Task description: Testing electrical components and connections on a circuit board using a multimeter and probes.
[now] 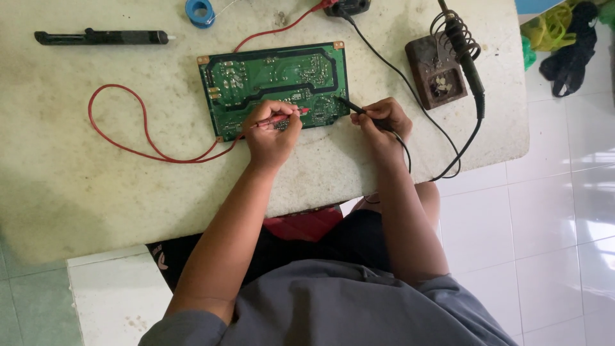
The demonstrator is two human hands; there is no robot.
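A green circuit board (269, 77) lies solder side up on the pale stone table (96, 186). My left hand (272, 131) pinches a red test probe (289, 115) whose tip touches the board's near edge. My right hand (381, 118) grips a black test probe (351, 107), its tip resting on the board's near right corner. A red lead (138, 138) loops over the table to the left. A black lead (410, 86) runs from the top edge round to my right hand.
A soldering iron (464, 51) sits in a coil holder on a rusty stand (432, 74) at the right. A black desoldering pump (102, 37) lies at top left. A blue solder spool (200, 11) and a meter (346, 6) are at the top edge. White tiled floor is on the right.
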